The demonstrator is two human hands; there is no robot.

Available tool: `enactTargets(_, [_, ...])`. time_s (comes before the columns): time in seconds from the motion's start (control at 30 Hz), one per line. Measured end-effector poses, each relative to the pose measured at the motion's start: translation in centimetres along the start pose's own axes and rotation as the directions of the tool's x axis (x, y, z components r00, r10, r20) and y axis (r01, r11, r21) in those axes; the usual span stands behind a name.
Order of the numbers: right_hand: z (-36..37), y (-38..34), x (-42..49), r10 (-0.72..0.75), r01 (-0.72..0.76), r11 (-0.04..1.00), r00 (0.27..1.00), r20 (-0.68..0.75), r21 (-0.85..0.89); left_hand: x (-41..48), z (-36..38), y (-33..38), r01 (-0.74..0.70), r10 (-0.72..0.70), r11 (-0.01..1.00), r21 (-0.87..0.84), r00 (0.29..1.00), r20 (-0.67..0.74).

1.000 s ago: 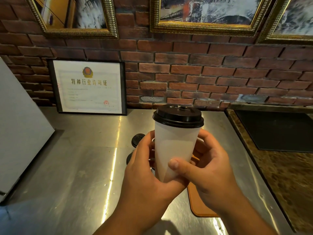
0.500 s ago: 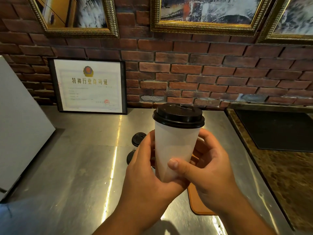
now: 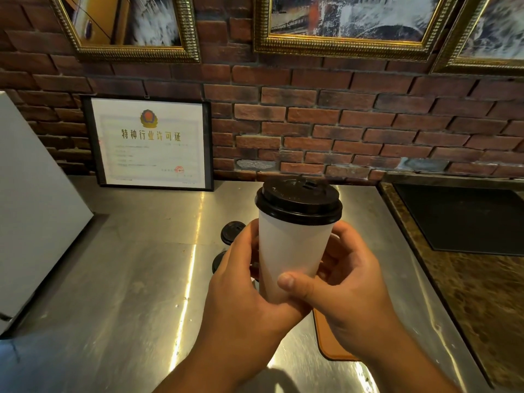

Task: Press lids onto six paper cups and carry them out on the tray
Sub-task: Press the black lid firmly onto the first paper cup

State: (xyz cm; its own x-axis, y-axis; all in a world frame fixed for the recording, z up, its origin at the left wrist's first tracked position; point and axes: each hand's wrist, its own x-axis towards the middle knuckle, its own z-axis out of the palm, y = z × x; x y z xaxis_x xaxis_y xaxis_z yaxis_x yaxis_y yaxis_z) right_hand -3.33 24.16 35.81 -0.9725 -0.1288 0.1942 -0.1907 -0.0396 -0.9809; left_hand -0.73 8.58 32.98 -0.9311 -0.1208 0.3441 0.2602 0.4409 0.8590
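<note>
Stood at a steel desk (image 3: 127, 279) set against a brick wall (image 3: 340, 123). Found a framed certificate (image 3: 150, 143) propped on the desk at back left, leaning on the wall, with gold-framed pictures (image 3: 340, 24) hung higher up. Saw a slanted white panel (image 3: 34, 208) at the far left and a dark mat (image 3: 465, 219) on a mottled stone top (image 3: 482, 307) to the right.

Noted two black lids (image 3: 232, 232) on the desk just behind the left hand (image 3: 243, 296), the nearer one partly hidden by it; could not tell whether loose or seated on cups. Caught only a corner of an orange-brown tray (image 3: 326, 341) below the right hand (image 3: 348, 290), the rest blocked by that hand and wrist.

Held the white paper cup (image 3: 292, 256) upright between both hands, lifted clear of the desk. Wrapped the left hand round the cup's left side and base, fingers curled out of sight behind. Curled the right hand round the right side, thumb (image 3: 295, 285) laid across the front near the bottom and touching the left hand. Carried a fitted lid (image 3: 297, 201), black, seated on the cup's rim, above both hands and touched by neither.
</note>
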Motion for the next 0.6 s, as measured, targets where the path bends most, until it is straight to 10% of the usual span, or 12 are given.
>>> enactTargets(0.6, [0.18,0.04,0.13,-0.036,0.041,0.998,0.996,0.08,-0.057,0.2,0.06,-0.35,-0.011,0.011,1.0,0.024,1.0,0.021])
